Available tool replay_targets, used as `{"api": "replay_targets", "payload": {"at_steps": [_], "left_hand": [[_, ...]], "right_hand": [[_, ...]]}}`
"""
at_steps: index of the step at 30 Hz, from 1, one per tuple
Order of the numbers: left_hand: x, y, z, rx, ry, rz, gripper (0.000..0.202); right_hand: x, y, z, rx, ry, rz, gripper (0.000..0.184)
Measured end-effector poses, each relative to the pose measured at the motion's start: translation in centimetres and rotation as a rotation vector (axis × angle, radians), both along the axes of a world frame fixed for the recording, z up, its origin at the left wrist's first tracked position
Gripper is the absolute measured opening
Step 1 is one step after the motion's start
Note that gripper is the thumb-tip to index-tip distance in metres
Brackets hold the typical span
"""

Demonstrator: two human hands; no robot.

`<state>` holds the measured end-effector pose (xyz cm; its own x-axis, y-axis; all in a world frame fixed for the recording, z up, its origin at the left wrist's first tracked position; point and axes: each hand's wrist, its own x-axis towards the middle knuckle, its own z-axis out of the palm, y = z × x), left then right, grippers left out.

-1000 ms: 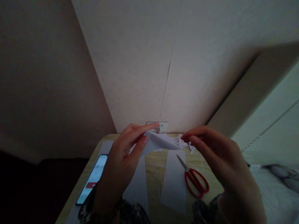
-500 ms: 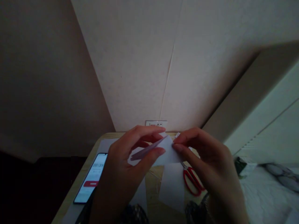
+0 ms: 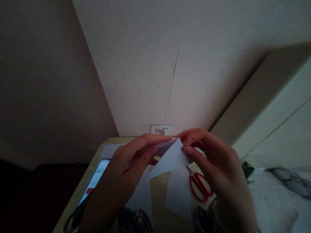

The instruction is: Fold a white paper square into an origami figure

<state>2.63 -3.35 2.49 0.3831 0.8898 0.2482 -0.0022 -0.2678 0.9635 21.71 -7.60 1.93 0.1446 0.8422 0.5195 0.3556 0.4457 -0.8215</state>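
Note:
A folded sheet of white paper (image 3: 171, 159) is held up between both hands above the small wooden table. My left hand (image 3: 136, 158) grips its left side, thumb in front and fingers along the top edge. My right hand (image 3: 206, 152) pinches the right edge between thumb and forefinger. One flap hangs down toward the left as a slanted triangle, and the layers stand apart at the left. Beneath the right hand lie red-handled scissors (image 3: 200, 186), their blades partly hidden.
On the wooden table (image 3: 157, 207) lie a paper strip (image 3: 178, 194), more white paper (image 3: 141, 197) and thin white sticks (image 3: 162, 191). A lit phone (image 3: 96, 178) rests at the left, partly covered by my arm. A wall socket (image 3: 161, 129) is behind; white bedding (image 3: 272, 200) is at right.
The paper has turned, so its front flap now slopes down to the left. My left thumb has moved up and back from that flap; my right hand still pinches the right edge.

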Motion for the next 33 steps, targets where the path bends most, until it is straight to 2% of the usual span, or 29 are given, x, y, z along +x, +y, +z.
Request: {"api": "replay_targets", "payload": {"at_steps": [2,3,6,8,12,14,20,27,33], "left_hand": [[0.1,0.1,0.1,-0.061,-0.053,0.001,0.022],[0.2,0.1,0.1,-0.116,-0.095,0.011,0.024],[0.3,0.1,0.0,-0.215,-0.142,-0.025,0.041],[0.4,0.2,0.0,-0.205,-0.152,-0.03,0.044],[0.6,0.5,-0.2,-0.152,-0.137,-0.012,0.035],[0.7,0.7,-0.3,-0.12,-0.082,0.009,0.031],[0.7,0.6,-0.6,-0.091,0.02,0.05,0.014],[0.8,0.7,-0.4,0.01,0.09,0.144,0.012],[1.2,-0.1,-0.2,0.04,0.094,0.237,0.019]], "right_hand": [[0.3,0.0,-0.1,0.036,-0.071,0.016,0.009],[0.5,-0.1,-0.1,0.048,-0.123,0.03,0.016],[0.9,-0.4,-0.4,0.055,-0.331,0.082,0.054],[0.9,-0.6,-0.5,0.066,-0.433,0.09,0.063],[0.4,-0.7,-0.2,0.103,-0.434,0.027,0.033],[0.1,-0.6,0.1,0.114,-0.418,0.01,0.026],[-0.4,-0.3,0.2,0.075,-0.411,-0.093,0.029],[-0.2,0.3,-0.2,0.058,-0.37,-0.239,0.025],[-0.1,0.1,-0.2,0.077,-0.296,-0.226,0.017]]}}
